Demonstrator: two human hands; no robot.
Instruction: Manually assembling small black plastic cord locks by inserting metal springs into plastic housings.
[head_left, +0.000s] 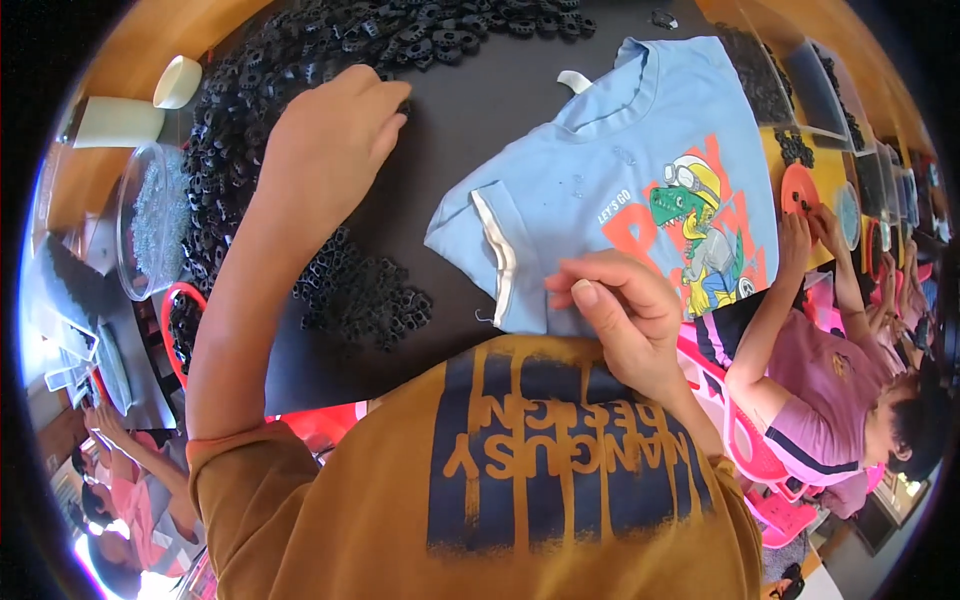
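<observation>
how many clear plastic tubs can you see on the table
2: one clear round tub at the left beside the black parts; one clear container at the far right. More may be hidden beyond it.

The left hand (pixel 325 145) stretches far forward, fingers curled downward at the tips. The right hand (pixel 620 315) stays close to the body (thumb pressed against forefinger, pinching).
</observation>
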